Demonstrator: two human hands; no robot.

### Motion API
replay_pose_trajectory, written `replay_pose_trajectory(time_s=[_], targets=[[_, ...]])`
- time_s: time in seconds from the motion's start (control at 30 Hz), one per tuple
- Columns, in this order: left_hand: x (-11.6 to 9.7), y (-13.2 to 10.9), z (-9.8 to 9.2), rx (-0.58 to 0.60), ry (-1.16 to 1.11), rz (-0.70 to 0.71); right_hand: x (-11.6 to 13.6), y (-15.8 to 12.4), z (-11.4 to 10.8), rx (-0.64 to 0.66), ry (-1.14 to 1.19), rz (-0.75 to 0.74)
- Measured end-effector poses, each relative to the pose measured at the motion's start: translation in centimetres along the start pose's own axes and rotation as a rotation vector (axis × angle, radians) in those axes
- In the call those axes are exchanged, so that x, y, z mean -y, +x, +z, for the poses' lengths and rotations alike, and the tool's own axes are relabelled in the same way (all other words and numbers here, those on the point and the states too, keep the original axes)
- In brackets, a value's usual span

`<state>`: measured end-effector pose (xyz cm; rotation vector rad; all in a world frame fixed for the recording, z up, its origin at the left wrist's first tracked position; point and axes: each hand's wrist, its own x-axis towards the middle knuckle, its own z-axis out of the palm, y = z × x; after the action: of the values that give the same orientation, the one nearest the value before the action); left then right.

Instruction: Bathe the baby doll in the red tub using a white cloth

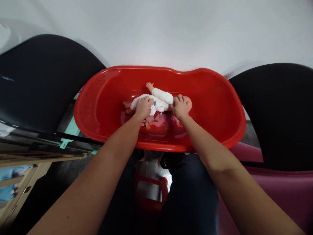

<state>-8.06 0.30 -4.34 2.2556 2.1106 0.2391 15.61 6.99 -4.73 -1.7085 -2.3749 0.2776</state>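
A baby doll (163, 95) in a white suit lies on its side in a red baby bathtub (212, 104), its head to the right and its bare feet to the left. One doll arm sticks up toward the far wall of the tub. My left hand (144, 107) grips the doll around the hip and belly, with the fingertips partly hidden. At the other end, my right hand (180, 107) is curled over the doll's neck and head, covering its face. Beside the doll, a colourful pink picture (158, 121) shows on the tub floor.
Black chairs flank the tub, one on the left (46, 81) and one on the right (276, 114). A white wall (156, 32) rises behind it. A wooden crib-like frame (41, 178) stands at lower left, and a pink seat (281, 192) at lower right.
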Motion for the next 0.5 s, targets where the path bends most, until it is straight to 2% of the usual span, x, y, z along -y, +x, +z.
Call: replay_pose_trajectory(time_s=[0.13, 0.33, 0.5], targets=[[1.1, -0.4, 0.0, -0.027, 0.053, -0.132, 0.0, 0.0, 0.0, -0.015, 0.003, -0.008], [3.4, -0.9, 0.3, -0.016, 0.033, -0.446, 0.0, 0.1, 0.0, 0.006, 0.007, 0.001], [3.6, -1.4, 0.3, -0.003, -0.015, -0.590, 0.1, 0.1, -0.2, 0.013, 0.006, 0.003]])
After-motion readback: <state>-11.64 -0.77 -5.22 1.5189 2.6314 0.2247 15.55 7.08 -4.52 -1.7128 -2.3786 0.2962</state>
